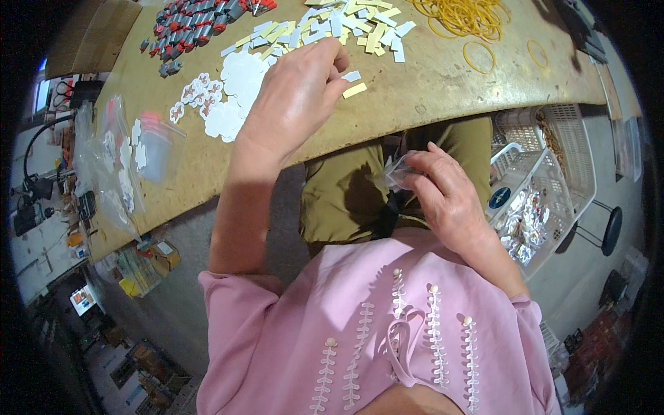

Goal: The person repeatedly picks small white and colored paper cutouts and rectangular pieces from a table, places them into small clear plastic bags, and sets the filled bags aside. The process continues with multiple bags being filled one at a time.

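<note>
My left hand (301, 97) is over the tabletop, its fingers curled in and the thumb close to them. Whatever may be between those fingertips is hidden. Right beside its thumb lie a pale strip (352, 77) and a yellow strip (355, 90). A loose pile of small white and yellow strips (336, 26) spreads just beyond the knuckles. White scalloped paper cards (235, 86) are partly covered by my left wrist. Below the table edge, above my lap, my right hand (443, 190) grips a small clear plastic bag (397, 173) between thumb and fingers.
Grey-and-red small parts (197, 28) sit at the far left, near printed scalloped cards (200, 95). Yellow rubber bands (463, 17) are heaped at the far right. Plastic bags (114, 159) hang over the left edge. White baskets (574, 138) with shiny packets (523, 225) stand right.
</note>
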A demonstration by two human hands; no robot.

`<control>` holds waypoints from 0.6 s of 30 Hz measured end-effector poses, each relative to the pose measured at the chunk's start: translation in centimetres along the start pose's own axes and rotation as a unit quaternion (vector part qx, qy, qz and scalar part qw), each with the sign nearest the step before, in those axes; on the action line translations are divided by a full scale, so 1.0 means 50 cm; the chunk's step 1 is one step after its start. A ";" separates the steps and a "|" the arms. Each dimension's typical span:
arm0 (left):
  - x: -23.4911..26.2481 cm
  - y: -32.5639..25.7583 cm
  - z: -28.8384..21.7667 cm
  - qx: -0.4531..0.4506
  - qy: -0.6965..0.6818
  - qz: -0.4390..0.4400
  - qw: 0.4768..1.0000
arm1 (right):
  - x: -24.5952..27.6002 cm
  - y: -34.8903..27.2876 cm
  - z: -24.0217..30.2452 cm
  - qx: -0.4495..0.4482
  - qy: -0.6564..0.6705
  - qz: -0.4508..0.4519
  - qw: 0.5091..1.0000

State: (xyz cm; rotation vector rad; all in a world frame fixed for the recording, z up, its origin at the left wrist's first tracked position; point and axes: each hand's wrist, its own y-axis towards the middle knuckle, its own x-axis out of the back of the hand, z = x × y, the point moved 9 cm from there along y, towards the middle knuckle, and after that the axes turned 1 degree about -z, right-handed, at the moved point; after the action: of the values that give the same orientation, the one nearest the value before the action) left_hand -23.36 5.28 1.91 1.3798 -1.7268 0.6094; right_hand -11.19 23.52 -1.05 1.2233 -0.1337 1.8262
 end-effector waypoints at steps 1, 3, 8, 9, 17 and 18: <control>0.001 0.000 -0.003 -0.002 0.003 0.002 1.000 | 0.003 0.001 0.000 -0.004 0.003 -0.009 1.000; 0.003 -0.004 -0.008 -0.017 0.030 -0.008 0.999 | 0.011 0.004 0.001 -0.008 0.001 -0.022 1.000; 0.014 -0.057 -0.035 0.046 -0.188 -0.087 0.977 | 0.027 0.011 0.004 -0.005 -0.008 -0.051 0.999; -0.006 -0.089 -0.049 0.070 -0.312 -0.076 0.945 | 0.027 0.015 0.004 -0.010 -0.001 -0.053 0.999; -0.053 -0.184 -0.099 -0.007 -0.205 -0.127 0.971 | 0.036 0.042 0.040 0.025 0.029 -0.071 0.997; -0.048 -0.186 -0.100 -0.009 -0.193 -0.126 0.973 | 0.033 0.040 0.039 0.021 0.032 -0.071 0.997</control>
State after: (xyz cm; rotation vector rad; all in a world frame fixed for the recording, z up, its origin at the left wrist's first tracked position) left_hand -12.88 7.92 1.55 1.7576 -1.8015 0.1914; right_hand -11.48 22.33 1.97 1.1729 0.0278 1.7492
